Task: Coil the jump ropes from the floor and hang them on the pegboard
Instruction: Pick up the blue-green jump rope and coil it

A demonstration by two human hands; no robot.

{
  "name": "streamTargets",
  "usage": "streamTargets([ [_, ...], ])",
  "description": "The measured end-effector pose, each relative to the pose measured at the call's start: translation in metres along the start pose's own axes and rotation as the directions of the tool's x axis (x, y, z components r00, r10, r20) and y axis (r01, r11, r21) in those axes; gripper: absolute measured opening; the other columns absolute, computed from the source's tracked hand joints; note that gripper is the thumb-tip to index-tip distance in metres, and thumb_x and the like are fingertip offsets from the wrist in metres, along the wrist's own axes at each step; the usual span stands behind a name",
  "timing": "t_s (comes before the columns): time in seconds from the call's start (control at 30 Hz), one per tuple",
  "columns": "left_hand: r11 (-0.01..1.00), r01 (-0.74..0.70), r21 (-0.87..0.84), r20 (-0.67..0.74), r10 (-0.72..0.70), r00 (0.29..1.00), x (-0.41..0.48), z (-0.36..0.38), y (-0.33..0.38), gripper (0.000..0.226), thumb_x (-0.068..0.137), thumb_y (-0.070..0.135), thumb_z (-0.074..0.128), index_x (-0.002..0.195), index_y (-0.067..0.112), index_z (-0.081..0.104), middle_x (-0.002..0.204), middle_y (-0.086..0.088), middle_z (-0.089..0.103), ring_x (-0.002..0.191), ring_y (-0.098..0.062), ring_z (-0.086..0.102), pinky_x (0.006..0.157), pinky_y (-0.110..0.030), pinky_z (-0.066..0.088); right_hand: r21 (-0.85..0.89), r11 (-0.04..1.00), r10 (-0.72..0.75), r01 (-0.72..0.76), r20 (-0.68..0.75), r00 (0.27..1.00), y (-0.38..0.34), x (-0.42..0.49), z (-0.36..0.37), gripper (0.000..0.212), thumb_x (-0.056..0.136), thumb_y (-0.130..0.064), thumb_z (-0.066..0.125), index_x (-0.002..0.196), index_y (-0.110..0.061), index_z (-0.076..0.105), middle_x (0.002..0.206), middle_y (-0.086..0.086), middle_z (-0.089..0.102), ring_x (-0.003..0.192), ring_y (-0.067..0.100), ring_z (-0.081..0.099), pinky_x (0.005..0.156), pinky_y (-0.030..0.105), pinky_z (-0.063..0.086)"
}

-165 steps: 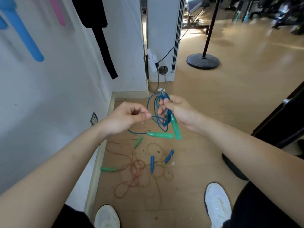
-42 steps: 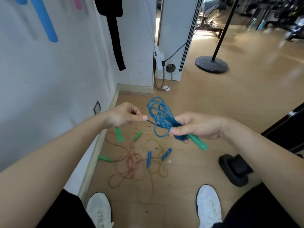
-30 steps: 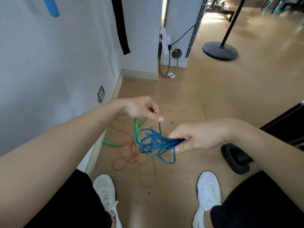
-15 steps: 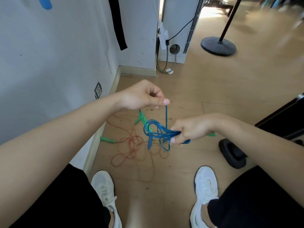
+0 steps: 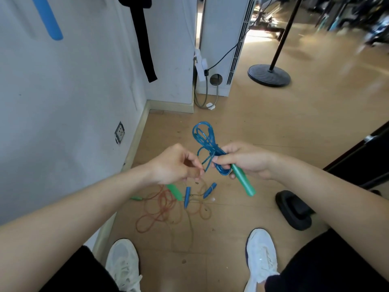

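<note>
While the coiled blue jump rope (image 5: 205, 138) is being gripped at its waist by the right hand (image 5: 246, 160), green handle (image 5: 244, 183) pointing down-right, its free strand (image 5: 207, 163) is being pinched just leftward by the left hand (image 5: 172, 165), above the floor (image 5: 273, 127).

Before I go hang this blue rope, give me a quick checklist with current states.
1. Right hand grips blue rope bundle and green handle: ok.
2. Left hand pinches the loose strand: ok.
3. Wrap holds the bundle shut: cannot tell.
4. Lower green handle, under the left hand, belongs to this rope: cannot tell.
5. Orange rope on the floor coiled: not ok, tangled.
6. Free peg in view: cannot tell.
</note>
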State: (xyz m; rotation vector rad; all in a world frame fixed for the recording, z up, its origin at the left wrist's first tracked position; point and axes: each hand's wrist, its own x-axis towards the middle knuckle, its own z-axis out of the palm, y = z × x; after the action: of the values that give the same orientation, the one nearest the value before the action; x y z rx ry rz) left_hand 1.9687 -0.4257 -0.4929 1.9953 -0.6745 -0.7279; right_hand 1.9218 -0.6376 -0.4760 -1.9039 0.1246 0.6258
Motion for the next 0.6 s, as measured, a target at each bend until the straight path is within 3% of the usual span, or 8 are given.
streamTargets([
  [0.13,0.999,0.031,-0.021,-0.070,-0.033,0.997,0.005,-0.011,-0.007,0.011,0.087,0.011,0.076,0.077,0.016,0.076,0.067,0.001,0.071,0.057,-0.006,0.053,0.053,-0.019,0.042,-0.023,0.994,-0.102,0.103,0.016,0.995,-0.002,-0.008,-0.001,0.025,0.097,-0.022,0.060,0.098,0.004,0.063,0.068,-0.004,0.049,0.071,0.013,0.048,0.063,0.025,0.043],
  [0.2,0.998,0.018,-0.055,-0.067,-0.022,0.998,0.005,-0.015,-0.006,0.009,0.087,0.017,0.077,0.079,0.014,0.077,0.068,0.002,0.070,0.057,-0.008,0.049,0.052,-0.018,0.039,-0.021,0.985,-0.171,0.171,0.013,0.985,-0.005,-0.015,0.002,0.026,0.097,-0.022,0.060,0.099,0.003,0.065,0.069,-0.003,0.051,0.072,0.015,0.048,0.064,0.026,0.043],
  [0.33,0.994,0.003,-0.106,0.083,0.006,0.997,0.003,-0.021,-0.005,0.006,0.087,0.026,0.076,0.083,0.024,0.079,0.075,0.000,0.070,0.065,-0.019,0.046,0.056,-0.025,0.035,0.026,0.962,-0.272,0.272,0.009,0.962,-0.010,-0.029,0.008,0.027,0.102,-0.024,0.051,0.093,-0.005,0.068,0.065,-0.003,0.042,0.066,0.015,0.044,0.065,0.031,0.042],
  [0.43,0.995,0.013,-0.097,0.193,0.006,0.981,0.002,-0.020,-0.001,0.007,0.086,0.028,0.075,0.081,0.030,0.079,0.076,0.003,0.070,0.062,-0.012,0.046,0.053,-0.019,0.036,0.098,0.952,-0.294,0.291,0.023,0.956,-0.012,-0.036,0.010,0.035,0.103,-0.032,0.046,0.093,-0.006,0.067,0.064,-0.005,0.039,0.066,0.017,0.041,0.064,0.029,0.043],
  [0.6,0.998,-0.003,-0.061,0.249,0.018,0.968,0.005,-0.019,-0.003,0.008,0.089,0.027,0.074,0.090,0.020,0.078,0.075,0.003,0.067,0.063,-0.014,0.046,0.055,-0.025,0.035,0.099,0.944,-0.320,0.313,0.066,0.945,-0.010,-0.035,0.010,0.043,0.097,-0.045,0.043,0.086,-0.010,0.066,0.064,-0.006,0.040,0.074,0.027,0.037,0.070,0.039,0.037],
])
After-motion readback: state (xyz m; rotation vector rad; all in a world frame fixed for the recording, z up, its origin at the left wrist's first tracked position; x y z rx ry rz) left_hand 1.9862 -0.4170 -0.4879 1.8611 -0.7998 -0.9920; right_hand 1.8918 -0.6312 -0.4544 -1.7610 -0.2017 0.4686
